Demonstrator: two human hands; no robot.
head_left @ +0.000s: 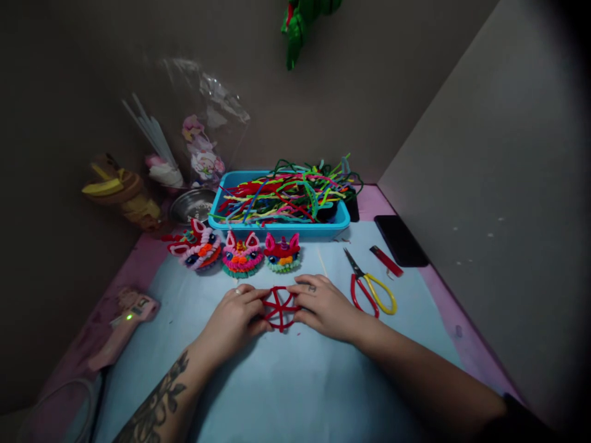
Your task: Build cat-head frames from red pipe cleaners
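Note:
Between my two hands is a red pipe-cleaner wheel (pixel 280 309), a ring with several spokes crossing at its middle. My left hand (pixel 241 312) grips its left rim between thumb and fingers. On the opposite rim, the thumb and fingers of my right hand (pixel 325 304) are closed. Just beyond the wheel stand three fuzzy animal heads: a pale pink one (pixel 197 246), a bright pink one (pixel 242 253) and a red and mint one (pixel 282 253). Scissors (pixel 367 286) with one red and one yellow handle lie open to the right of my right hand.
A blue basket (pixel 281 231) heaped with colourful pipe cleaners stands at the back. At right lie a red strip-shaped tool (pixel 386 261) and a black phone (pixel 401 240). A pink glue gun (pixel 124 329) with a green light rests at left, near a metal bowl (pixel 191 206) and a wrapped bouquet (pixel 124 191).

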